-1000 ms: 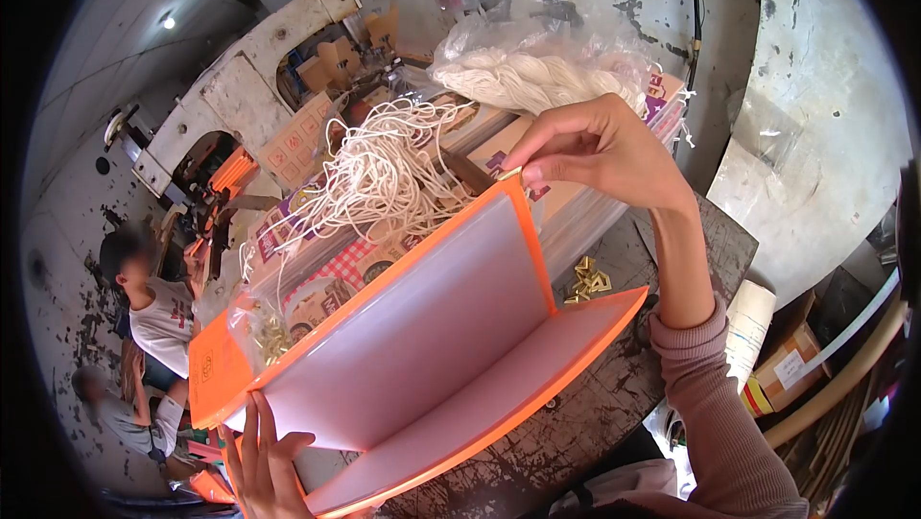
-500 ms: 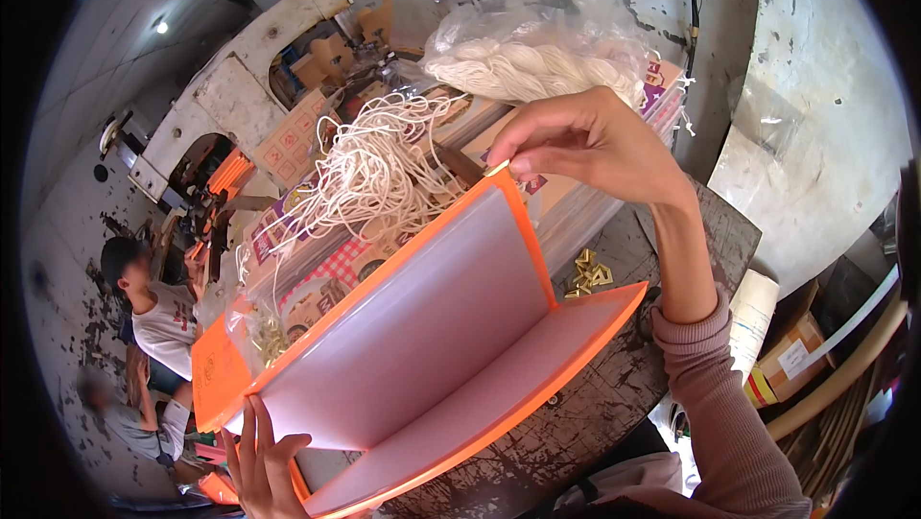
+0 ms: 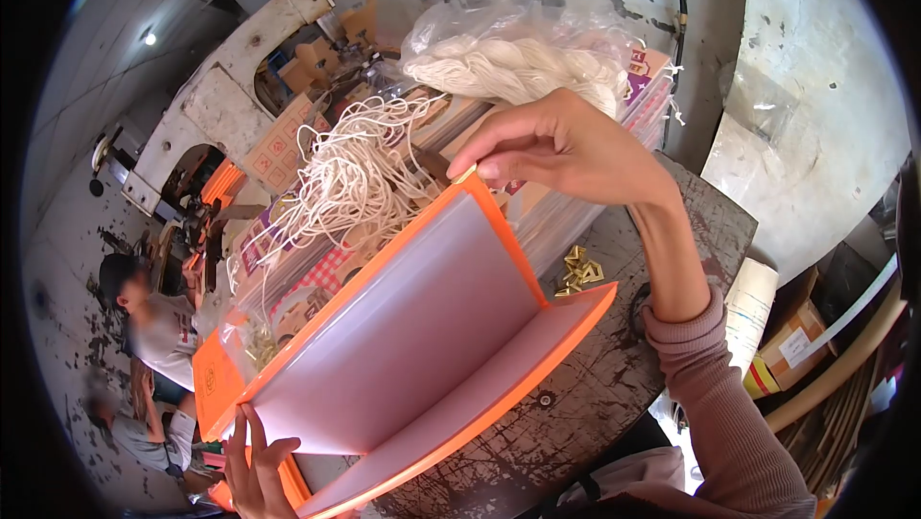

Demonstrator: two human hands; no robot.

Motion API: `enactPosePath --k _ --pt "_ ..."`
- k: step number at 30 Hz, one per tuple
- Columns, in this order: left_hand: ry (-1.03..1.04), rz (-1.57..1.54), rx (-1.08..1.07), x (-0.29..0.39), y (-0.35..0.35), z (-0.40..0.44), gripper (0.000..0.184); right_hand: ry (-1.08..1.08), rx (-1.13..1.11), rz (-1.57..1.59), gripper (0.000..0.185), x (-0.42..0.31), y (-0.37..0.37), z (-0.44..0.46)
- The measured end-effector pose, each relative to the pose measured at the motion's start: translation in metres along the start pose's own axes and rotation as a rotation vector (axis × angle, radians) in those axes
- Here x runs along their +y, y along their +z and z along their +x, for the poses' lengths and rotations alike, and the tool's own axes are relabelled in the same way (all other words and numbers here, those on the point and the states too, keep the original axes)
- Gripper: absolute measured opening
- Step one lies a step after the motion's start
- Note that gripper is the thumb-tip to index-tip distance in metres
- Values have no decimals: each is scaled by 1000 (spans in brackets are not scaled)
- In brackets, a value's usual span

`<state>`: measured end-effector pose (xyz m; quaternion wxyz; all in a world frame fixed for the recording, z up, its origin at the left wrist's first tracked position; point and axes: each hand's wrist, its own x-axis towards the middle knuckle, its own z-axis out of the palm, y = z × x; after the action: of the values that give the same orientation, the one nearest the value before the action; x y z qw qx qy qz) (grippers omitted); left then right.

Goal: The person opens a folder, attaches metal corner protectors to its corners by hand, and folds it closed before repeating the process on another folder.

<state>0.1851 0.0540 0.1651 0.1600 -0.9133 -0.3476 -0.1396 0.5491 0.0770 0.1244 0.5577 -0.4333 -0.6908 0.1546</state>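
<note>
An orange-edged folder (image 3: pixel 398 327) with clear plastic lining stands partly open in front of me, tilted on its side. At its upper corner, the thumb and forefinger of my right hand (image 3: pixel 571 150) are closed on a small gold metal corner piece (image 3: pixel 464 175) that sits on the cover's tip. My left hand (image 3: pixel 254 471) grips the folder's lower left corner, some fingers resting against the edge. Several loose gold corner pieces (image 3: pixel 579 271) lie on the dark worn table (image 3: pixel 566 365), just right of the folder.
White cords (image 3: pixel 355 169) lie heaped on printed, plastic-wrapped sheets behind the folder. More cord (image 3: pixel 518 68) sits in a clear bag. Another orange cover (image 3: pixel 219 380) is at left. Beyond it are two people (image 3: pixel 163 327) and a large pale machine (image 3: pixel 221 106). A cardboard box (image 3: pixel 791 351) stands at right.
The folder's upper corner and my right hand have shifted a little left in view, along with a slight shift of the whole scene. Both hands keep their hold.
</note>
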Motion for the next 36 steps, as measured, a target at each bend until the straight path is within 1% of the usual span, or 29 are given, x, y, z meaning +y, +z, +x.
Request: enactPosePath --k 2,3,5,6,8,9,11,16,18,21,23,24,26,28,30,32,33,35,36 --pt "17 -7 15 -1 1 1 73 45 -50 10 18 -4 -3 -1" --pt "20 -21 21 -2 2 0 74 47 -30 8 18 -2 -4 -1" --pt "53 -21 31 -2 2 1 76 116 -89 52 21 4 -6 0" --pt "67 -17 32 -4 2 -1 76 117 -75 51 21 7 -7 1" --pt "97 16 13 -4 1 -1 78 49 -101 69 24 10 -7 1" --pt "26 -86 -10 -1 0 -2 80 50 -93 70 24 10 -6 1" --pt "26 -96 -14 -3 1 -5 81 86 -88 105 23 10 -6 0" --pt "31 -122 -12 -4 2 -5 83 86 -79 140 21 12 -6 1" --pt "39 -82 -17 -5 3 -6 83 84 -86 154 21 15 -6 1" --pt "18 -113 -19 -3 2 -4 83 42 -111 101 22 19 -6 3" --pt "20 -95 -8 -3 2 -3 83 -81 -98 96 22 21 -5 4" --pt "27 -71 2 -3 3 -2 83 -80 -103 96 22 19 -5 4" --pt "32 -42 7 -5 2 -1 83 68 -116 89 23 14 -6 2" --pt "76 -5 23 -8 1 0 83 54 -139 124 22 19 -7 3" --pt "44 -20 22 -2 -2 1 82 41 -160 164 23 22 -7 4" --pt "29 -41 22 -1 -1 0 82 39 -167 100 30 21 -7 4" --pt "-2 -81 8 0 -1 -1 82 36 -164 101 30 19 -8 3" --pt "9 -68 8 -2 0 -3 82 -11 -222 102 38 13 -10 2" --pt "17 -57 5 -3 0 -4 82 -14 -222 102 38 11 -11 2"
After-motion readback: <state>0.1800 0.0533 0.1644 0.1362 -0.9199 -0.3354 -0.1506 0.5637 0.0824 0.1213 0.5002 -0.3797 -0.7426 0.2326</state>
